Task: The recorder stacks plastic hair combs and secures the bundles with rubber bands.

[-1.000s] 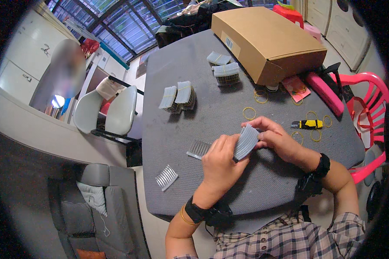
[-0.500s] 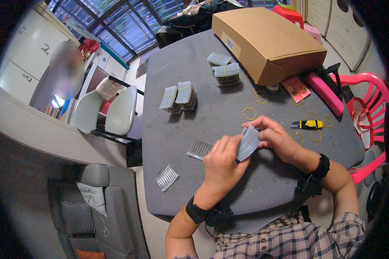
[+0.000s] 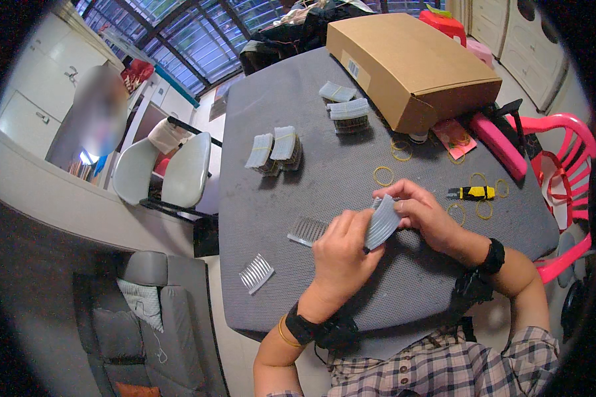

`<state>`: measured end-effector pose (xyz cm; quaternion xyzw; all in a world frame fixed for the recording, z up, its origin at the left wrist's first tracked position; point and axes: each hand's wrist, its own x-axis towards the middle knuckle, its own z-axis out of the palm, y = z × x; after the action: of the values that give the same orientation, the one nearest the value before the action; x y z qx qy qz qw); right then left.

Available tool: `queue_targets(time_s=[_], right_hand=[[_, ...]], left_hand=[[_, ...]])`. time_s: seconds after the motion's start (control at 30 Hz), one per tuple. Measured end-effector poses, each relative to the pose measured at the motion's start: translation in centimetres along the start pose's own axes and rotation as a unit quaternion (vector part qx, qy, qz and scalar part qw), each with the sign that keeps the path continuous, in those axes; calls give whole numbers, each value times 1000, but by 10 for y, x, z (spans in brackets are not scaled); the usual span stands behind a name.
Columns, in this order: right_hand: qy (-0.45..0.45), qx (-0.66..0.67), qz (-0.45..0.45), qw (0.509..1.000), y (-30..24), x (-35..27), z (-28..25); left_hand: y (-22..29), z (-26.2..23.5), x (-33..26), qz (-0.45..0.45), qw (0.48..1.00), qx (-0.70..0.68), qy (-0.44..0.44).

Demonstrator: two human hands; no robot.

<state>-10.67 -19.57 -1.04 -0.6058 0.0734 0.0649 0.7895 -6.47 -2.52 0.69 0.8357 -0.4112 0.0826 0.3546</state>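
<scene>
Between my two hands is a stack of clear plastic hair combs (image 3: 382, 223), their backs lined up in a curved, ribbed fan. My left hand (image 3: 341, 248) wraps its fingers round the near left side of the stack. At the far right end, my right hand (image 3: 422, 210) pinches the stack with thumb and fingers. Beside my left hand lie more combs (image 3: 306, 231), partly hidden by it. A single loose comb (image 3: 256, 273) rests farther left on the grey tabletop (image 3: 271, 218).
Banded comb bundles (image 3: 285, 147) stand in pairs at the table's left and by the cardboard box (image 3: 410, 63). To the right lie rubber bands (image 3: 375, 173), a yellow and black tool (image 3: 473, 192) and a pink case (image 3: 498, 145). A pink chair (image 3: 563, 120) adjoins the right edge.
Both hands keep their hold on the stack, with hardly any movement. The whole view has shifted very slightly.
</scene>
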Motion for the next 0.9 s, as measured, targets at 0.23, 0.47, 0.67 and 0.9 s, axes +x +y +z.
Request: queue_targets(time_s=[0.23, 0.47, 0.67, 0.9], right_hand=[[5, -22, -11, 1000, -2, 0, 1], [23, -11, -18, 1000, -2, -1, 5], [31, -5, -18, 999, -4, -1, 7], [29, -46, -27, 998, -2, -2, 5]], left_hand=[[-1, 1, -1, 11, 1000, 17, 1], [-1, 3, -1, 10, 1000, 12, 0], [-1, 2, -1, 11, 1000, 0, 4], [0, 1, -3, 9, 1000, 4, -6]])
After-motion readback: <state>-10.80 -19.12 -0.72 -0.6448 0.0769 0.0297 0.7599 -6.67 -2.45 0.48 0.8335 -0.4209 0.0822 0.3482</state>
